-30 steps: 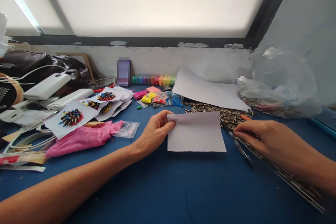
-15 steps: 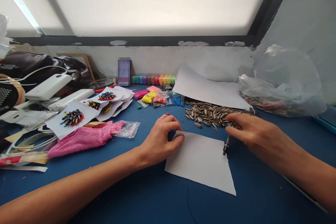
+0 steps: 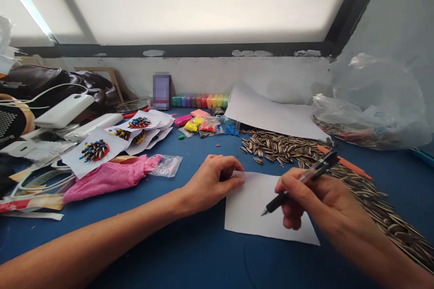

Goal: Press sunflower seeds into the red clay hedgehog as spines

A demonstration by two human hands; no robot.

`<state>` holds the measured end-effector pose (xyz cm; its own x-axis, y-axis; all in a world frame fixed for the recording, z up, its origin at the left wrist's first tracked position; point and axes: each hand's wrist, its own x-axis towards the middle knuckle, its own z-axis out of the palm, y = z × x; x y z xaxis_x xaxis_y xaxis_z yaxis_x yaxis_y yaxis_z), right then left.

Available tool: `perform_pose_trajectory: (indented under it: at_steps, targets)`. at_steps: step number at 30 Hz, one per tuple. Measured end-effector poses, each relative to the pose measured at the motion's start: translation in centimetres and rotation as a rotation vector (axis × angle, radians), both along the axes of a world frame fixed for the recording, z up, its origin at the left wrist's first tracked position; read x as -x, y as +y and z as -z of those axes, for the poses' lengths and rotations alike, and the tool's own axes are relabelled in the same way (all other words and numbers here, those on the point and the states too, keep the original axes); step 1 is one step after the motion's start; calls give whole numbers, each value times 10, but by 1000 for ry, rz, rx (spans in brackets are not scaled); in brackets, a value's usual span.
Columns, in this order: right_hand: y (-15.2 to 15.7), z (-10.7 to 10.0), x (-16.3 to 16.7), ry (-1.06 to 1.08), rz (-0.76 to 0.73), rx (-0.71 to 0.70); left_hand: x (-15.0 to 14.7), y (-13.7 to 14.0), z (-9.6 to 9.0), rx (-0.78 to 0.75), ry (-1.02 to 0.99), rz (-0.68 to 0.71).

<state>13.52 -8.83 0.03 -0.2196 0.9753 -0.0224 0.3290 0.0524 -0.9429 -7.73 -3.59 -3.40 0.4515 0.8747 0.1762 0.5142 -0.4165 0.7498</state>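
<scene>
My left hand (image 3: 217, 180) is closed on the upper left corner of a white sheet of paper (image 3: 242, 216), thumb on top, fingers curled. The sheet lies on the blue tabletop and looks unmarked. Over its right part, my right hand (image 3: 322, 203) grips a black pen (image 3: 278, 201) with a clear barrel. The pen's tip points down and left above the middle of the paper; whether it touches I cannot tell. Striped sunflower seeds (image 3: 276, 146) lie loose behind the sheet and continue along the right, past my right hand and forearm.
An orange stick (image 3: 354, 168) rests on the seeds. Behind are a large white sheet (image 3: 271, 115), a plastic bag (image 3: 369, 122) and small packs of coloured clay (image 3: 206, 125). To the left are seed-decorated papers (image 3: 115, 144), a pink cloth (image 3: 111, 179) and a white power bank (image 3: 64, 110).
My right hand has brought the pen from the sheet's right edge to over its middle, now in a writing grip. The paper has turned slightly and shifted right, with my left hand still at its corner.
</scene>
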Motion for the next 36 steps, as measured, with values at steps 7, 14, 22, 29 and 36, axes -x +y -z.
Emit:
perform_pose_trajectory:
  at_steps: [7, 14, 22, 29, 36]
  targets:
    - [7, 20, 3, 156, 38, 227, 1, 1, 4, 5, -18, 0]
    - [6, 20, 5, 122, 152, 208, 2, 1, 4, -73, 0, 33]
    - [-1, 9, 2, 98, 56, 137, 0, 3, 4, -82, 7, 27]
    - [-3, 18, 10, 69, 17, 262, 0, 4, 2, -102, 42, 84]
    - [2, 19, 6, 49, -5, 237, 1, 4, 2, -67, 25, 109]
